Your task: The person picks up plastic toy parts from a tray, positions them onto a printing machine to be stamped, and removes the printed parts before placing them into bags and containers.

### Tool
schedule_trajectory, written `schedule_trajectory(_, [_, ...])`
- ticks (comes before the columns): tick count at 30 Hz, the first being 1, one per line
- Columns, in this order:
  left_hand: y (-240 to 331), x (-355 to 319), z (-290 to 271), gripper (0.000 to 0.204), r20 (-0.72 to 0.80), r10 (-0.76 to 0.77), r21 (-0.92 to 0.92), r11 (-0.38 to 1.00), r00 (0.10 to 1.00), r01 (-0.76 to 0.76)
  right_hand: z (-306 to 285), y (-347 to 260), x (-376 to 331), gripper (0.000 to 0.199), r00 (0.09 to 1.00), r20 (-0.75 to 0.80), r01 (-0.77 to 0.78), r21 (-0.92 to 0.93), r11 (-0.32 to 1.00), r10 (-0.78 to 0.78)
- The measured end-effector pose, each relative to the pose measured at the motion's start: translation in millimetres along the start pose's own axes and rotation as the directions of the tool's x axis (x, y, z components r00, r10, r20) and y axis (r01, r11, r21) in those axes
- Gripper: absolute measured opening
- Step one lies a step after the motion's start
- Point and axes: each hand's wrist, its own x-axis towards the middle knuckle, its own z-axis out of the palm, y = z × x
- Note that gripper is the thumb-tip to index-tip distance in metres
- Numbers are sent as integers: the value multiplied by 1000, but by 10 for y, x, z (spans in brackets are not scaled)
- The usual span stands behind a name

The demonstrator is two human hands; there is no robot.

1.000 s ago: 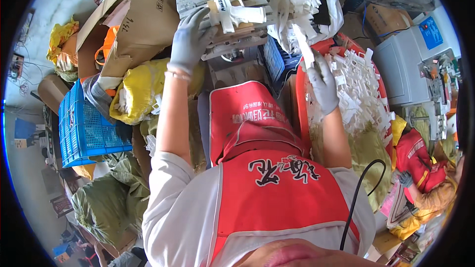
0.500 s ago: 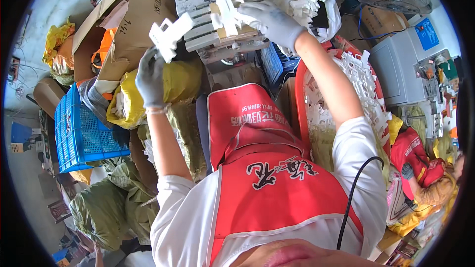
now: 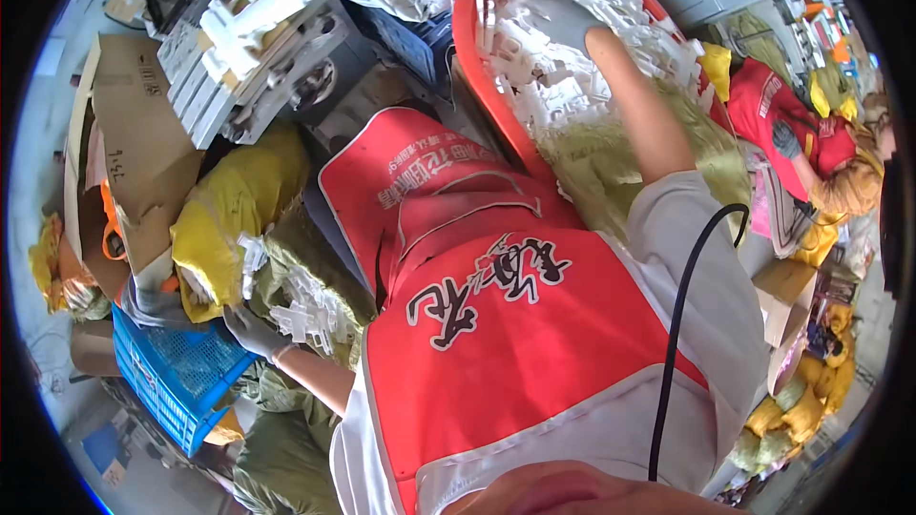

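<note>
My right hand (image 3: 565, 23), in a grey glove, reaches into a red tub (image 3: 468, 33) heaped with white plastic parts (image 3: 544, 86). Its fingertips are blurred among the parts, so their grip cannot be made out. Low on the left, my gloved left hand (image 3: 254, 332) hangs between a yellow sack (image 3: 205, 215) and a blue basket (image 3: 181, 362), fingers apart. Just above its fingertips is a loose white plastic part (image 3: 252, 262), seemingly apart from them. Another white plastic part (image 3: 243, 30) sits on the slatted metal bed of a machine (image 3: 196, 100).
An open cardboard box (image 3: 143, 172) stands left of the machine. A green woven sack (image 3: 301, 257) with white parts lies beside my left leg. Behind the tub's left side is a blue crate (image 3: 405, 38). A co-worker (image 3: 840, 181) is at the far right.
The view has turned right. My left hand has dropped from beside the machine, no longer gripping its white part. My right hand has left the part on the machine for the red tub.
</note>
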Motion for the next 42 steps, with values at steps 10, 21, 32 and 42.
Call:
schedule_trajectory(10, [1364, -515, 945, 26, 468, 222, -161, 973, 855, -165, 880, 206, -6, 48, 890, 46, -418, -311, 854, 453])
schedule_trajectory(21, [2667, -1089, 1927, 43, 708, 541, -650, 750, 454, 121, 154, -622, -540, 41, 937, -338, 169, 665, 728, 91])
schedule_trajectory(32, [2922, -1238, 1890, 17, 764, 373, -645, 465, 526, 606, 434, -2007, -984, 73, 936, -30, -232, 694, -681, -350])
schedule_trajectory(42, [3030, -365, 1266, 26, 109, 627, -433, 728, 772, -531, 156, -1429, -876, 49, 943, -244, 283, 239, 929, -225])
